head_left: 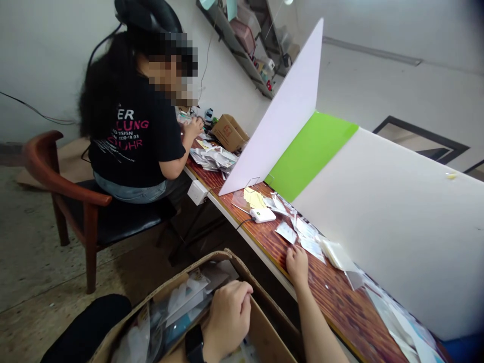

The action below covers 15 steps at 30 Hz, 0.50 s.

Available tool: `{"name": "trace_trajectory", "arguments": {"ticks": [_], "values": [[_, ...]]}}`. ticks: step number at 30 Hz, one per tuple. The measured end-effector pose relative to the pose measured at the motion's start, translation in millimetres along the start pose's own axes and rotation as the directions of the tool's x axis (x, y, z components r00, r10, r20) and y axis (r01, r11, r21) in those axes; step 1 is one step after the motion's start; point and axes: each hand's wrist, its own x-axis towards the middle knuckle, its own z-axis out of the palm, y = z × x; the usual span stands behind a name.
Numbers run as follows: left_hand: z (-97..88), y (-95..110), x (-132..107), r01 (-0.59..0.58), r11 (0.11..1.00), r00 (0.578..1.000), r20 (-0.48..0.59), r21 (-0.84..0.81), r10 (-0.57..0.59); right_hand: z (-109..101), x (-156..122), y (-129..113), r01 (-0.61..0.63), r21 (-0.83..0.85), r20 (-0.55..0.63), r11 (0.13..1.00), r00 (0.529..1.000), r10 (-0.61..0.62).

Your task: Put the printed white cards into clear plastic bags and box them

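1. At 9 o'clock: curved wooden chair (pixel 68 184), red-brown frame, black seat.
2. At 10 o'clock: co-worker (pixel 132 121) seated on it, black printed T-shirt, turned to the tabletop (pixel 336 302), one hand (pixel 193 127) over small items there.
3. From 7 round to 6 o'clock: open cardboard box (pixel 270 333), close in. Inside, jumbled plastic packets (pixel 185 297), clear and white, some with blue.
4. Just off centre, toward 10: heap of papers and sleeves (pixel 214 159) on the tabletop. Small open carton (pixel 229 132) just beyond, toward 11.
5. At 6 o'clock: left hand (pixel 230 315), back uppermost, above the box opening; dark watch (pixel 194 343) on the wrist. Fingers curled under; cannot tell whether the grip pinches anything.
6. Near centre, toward 5: white device (pixel 262 215) with a dark cable, yellow slips (pixel 254 197) just beside it. White divider (pixel 280 111) rises toward 1.
7. At 5 o'clock: right hand (pixel 297 264) on the tabletop near its front edge, fingers bent, tips close to the loose packets (pixel 308 232) at 4. Contact unclear; grip partly hidden, state cannot be told.
8. Farther out at 4: clear bags (pixel 336 254), then pale sheets (pixel 397 322) along the green-and-white panel (pixel 397 227).
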Motion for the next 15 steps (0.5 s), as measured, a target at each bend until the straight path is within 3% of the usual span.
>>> {"name": "trace_trajectory", "arguments": {"ticks": [5, 10, 15], "values": [[3.5, 4, -6, -0.024, 0.999, 1.0, 0.008, 0.027, 0.023, -16, -19, -3, -0.039, 0.138, -0.085, 0.99, 0.995, 0.051], [6.4, 7, -11, -0.065, 0.997, 0.998, 0.027, 0.042, 0.064, -59, -23, -17, -0.064, 0.262, -0.19, 0.963, 0.975, 0.116], [4.4, 9, -9, -0.068, 0.997, 0.998, 0.021, 0.031, 0.067, -99, -38, -51, -0.066, 0.371, -0.257, 0.926, 0.951, 0.17]]}}
